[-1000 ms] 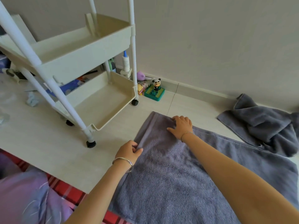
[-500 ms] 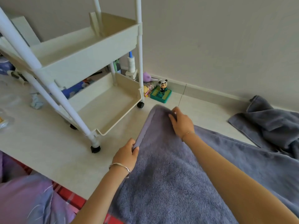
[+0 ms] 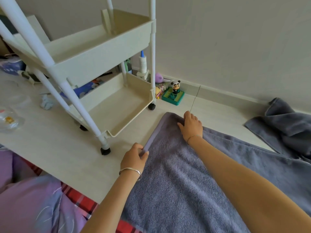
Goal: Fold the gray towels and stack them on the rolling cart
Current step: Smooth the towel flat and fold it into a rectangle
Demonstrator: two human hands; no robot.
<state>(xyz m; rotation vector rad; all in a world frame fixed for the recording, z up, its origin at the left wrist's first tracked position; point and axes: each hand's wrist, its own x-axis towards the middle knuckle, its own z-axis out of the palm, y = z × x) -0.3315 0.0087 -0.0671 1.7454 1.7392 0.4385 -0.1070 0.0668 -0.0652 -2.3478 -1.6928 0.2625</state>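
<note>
Bare forearms; 1 silver bangle (image 3: 130,172) at the left hand's (image 3: 134,157) 6 o'clock, 1 thin bracelet (image 3: 193,137) at the right hand's (image 3: 191,126) 6 o'clock.

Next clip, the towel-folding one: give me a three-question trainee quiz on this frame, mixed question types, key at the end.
1. True or false: a folded towel already lies in the bottom tray of the cart.
2. The left hand pinches: A) the spread towel at its edge, B) a cart post, C) the panda toy.
3. Where does the second gray towel lie?
Key: 1 false, no towel shows in it; 2 A; 3 crumpled on the floor by the wall, at the right.
</note>
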